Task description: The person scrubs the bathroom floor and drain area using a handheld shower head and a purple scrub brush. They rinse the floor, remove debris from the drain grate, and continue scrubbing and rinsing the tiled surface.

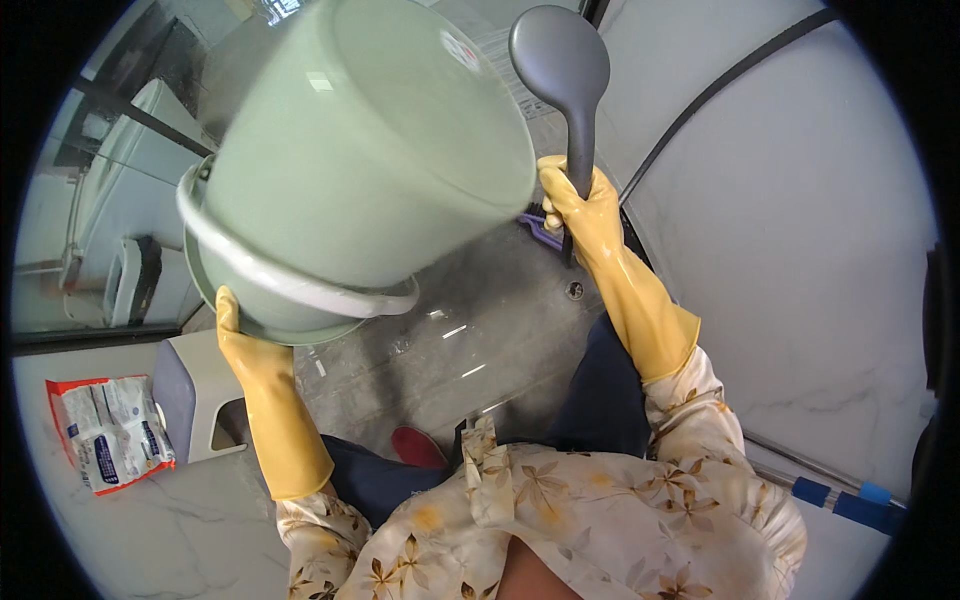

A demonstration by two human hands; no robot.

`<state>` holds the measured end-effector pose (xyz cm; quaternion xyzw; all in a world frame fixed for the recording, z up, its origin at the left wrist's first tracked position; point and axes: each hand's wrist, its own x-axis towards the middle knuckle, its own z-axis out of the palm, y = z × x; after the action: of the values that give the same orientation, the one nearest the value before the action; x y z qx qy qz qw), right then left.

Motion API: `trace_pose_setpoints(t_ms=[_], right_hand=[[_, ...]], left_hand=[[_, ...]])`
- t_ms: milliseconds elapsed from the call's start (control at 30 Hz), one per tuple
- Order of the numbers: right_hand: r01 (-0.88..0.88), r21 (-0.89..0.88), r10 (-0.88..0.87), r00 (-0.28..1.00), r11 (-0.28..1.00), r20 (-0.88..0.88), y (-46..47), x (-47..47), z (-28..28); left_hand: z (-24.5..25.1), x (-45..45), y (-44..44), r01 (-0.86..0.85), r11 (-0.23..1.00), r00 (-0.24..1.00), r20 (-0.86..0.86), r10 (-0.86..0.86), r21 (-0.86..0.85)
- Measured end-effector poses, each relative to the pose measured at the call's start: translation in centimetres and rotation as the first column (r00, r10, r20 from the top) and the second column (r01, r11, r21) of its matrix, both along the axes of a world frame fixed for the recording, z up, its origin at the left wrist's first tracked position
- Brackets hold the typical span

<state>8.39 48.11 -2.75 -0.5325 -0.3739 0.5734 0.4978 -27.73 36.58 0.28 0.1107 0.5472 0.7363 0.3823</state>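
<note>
A large pale green plastic bucket [337,150] is tipped over in front of me, its base turned up to the upper right and its rim to the lower left. My left hand [251,352], in a yellow rubber glove, grips the rim, the thumb on its outside; the other fingers are hidden. The bucket's white handle [285,281] hangs across its side. In a matching glove, my right hand [585,202] is closed around a grey handheld shower head [562,60], held upright just right of the bucket's base.
Wet grey tiles [480,330] form the floor, with a drain [574,290] and a purple brush [541,229]. A stool [210,382] stands at lower left beside a red-edged packet [116,435]. Glass panel at left, marbled wall at right; a dark hose [705,97] runs along that wall.
</note>
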Motion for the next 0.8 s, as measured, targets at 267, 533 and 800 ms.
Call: trace_pose_setpoints(t_ms=[267, 533, 800], right_hand=[[-0.071, -0.058, 0.070, 0.997, 0.996, -0.015, 0.2, 0.0, -0.9], [-0.233, 0.027, 0.234, 0.970, 0.972, -0.058, -0.4, -1.4, -1.6], [-0.416, 0.060, 0.417, 0.874, 0.907, -0.250, 1.2, -4.8, -3.3]], left_hand=[[1.8, -7.1, -4.4, -0.103, 0.981, 0.577, -0.813, -0.077, -0.166], [11.2, -9.0, -15.0, -0.499, 0.863, 0.775, -0.405, 0.485, 0.078], [18.2, -7.6, -26.2, -0.744, 0.656, 0.593, -0.576, 0.563, -0.125]])
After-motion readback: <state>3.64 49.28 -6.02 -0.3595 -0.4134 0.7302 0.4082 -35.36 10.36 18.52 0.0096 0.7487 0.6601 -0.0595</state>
